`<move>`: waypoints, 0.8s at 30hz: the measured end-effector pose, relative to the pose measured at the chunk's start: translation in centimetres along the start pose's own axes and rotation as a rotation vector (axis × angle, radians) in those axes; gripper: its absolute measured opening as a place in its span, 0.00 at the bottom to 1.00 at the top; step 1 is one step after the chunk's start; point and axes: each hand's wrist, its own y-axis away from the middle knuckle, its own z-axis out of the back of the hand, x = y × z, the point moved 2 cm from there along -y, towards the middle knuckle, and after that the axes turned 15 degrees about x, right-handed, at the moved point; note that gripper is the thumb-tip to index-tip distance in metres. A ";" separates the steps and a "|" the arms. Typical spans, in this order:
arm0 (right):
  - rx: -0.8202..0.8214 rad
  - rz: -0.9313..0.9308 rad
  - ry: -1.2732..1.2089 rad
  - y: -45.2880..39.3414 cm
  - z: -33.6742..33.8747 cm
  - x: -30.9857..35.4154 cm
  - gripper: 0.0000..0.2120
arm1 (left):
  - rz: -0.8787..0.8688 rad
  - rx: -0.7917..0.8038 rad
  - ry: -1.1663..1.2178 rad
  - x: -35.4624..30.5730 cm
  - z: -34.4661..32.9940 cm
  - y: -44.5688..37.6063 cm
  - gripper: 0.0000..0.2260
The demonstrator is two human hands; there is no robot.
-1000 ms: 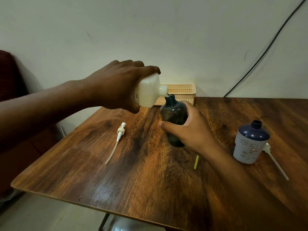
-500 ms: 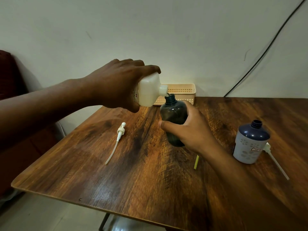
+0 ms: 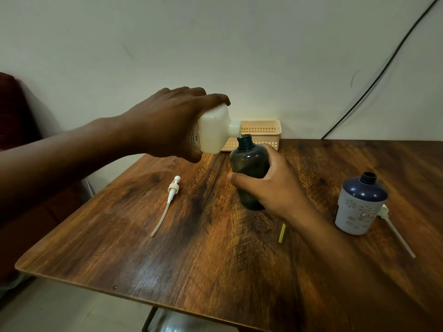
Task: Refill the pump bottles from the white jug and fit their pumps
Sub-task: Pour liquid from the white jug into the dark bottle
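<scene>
My left hand (image 3: 167, 123) grips the white jug (image 3: 214, 130), tipped on its side with its spout right above the open neck of a dark smoky bottle (image 3: 248, 164). My right hand (image 3: 273, 185) wraps that bottle from the right and holds it upright on the wooden table (image 3: 215, 255). A white pump with a long tube (image 3: 167, 200) lies on the table to the left. A navy-and-white bottle (image 3: 359, 204) stands open at the right, with a second white pump (image 3: 393, 226) lying behind it.
A cream slotted basket (image 3: 263, 133) sits at the table's back edge by the wall. A small yellow strip (image 3: 282, 233) lies beside my right wrist. A black cable (image 3: 374, 85) runs down the wall at the right. The table's near-left edge drops to the floor.
</scene>
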 end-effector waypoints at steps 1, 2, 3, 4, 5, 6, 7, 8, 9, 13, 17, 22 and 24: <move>-0.002 0.004 -0.001 0.0 0.0 0.0 0.26 | -0.001 -0.006 0.015 0.0 -0.1 0.0 0.48; -0.005 0.010 -0.001 -0.1 0.1 0.1 0.25 | -0.002 -0.012 0.032 0.1 -0.1 -0.1 0.48; -0.009 0.016 -0.003 -0.2 0.1 0.1 0.24 | -0.002 -0.019 0.050 0.2 -0.2 -0.1 0.48; -0.012 0.020 -0.010 -0.3 0.2 0.2 0.24 | -0.001 -0.026 0.074 0.3 -0.3 -0.1 0.48; -0.015 0.023 -0.019 -0.4 0.2 0.2 0.24 | -0.001 -0.034 0.106 0.4 -0.5 -0.2 0.48; -0.016 0.024 -0.029 -0.6 0.3 0.2 0.24 | -0.001 -0.040 0.149 0.4 -0.6 -0.2 0.48; -0.019 0.028 -0.037 -0.7 0.4 0.3 0.25 | -0.002 -0.044 0.199 0.4 -0.8 -0.3 0.48; -0.022 0.034 -0.046 -0.8 0.4 0.3 0.25 | -0.004 -0.048 0.248 0.4 -1.1 -0.3 0.48; -0.027 0.041 -0.053 -0.9 0.4 0.3 0.25 | -0.007 -0.052 0.292 0.4 -1.4 -0.3 0.47; -0.041 0.051 -0.078 -1.2 0.6 0.3 0.27 | -0.021 -0.099 0.446 0.3 -2.8 -0.7 0.45; -0.045 0.047 -0.104 -1.4 0.8 0.1 0.27 | 0.006 -0.167 0.639 0.6 -4.7 -1.3 0.40; -0.056 0.033 -0.126 -1.4 1.2 -0.6 0.27 | 0.075 -0.228 0.977 1.3 -7.9 -1.3 0.36; -0.064 0.026 -0.125 -1.5 1.2 -1.1 0.26 | 0.110 -0.221 1.077 1.7 -9.9 -1.4 0.37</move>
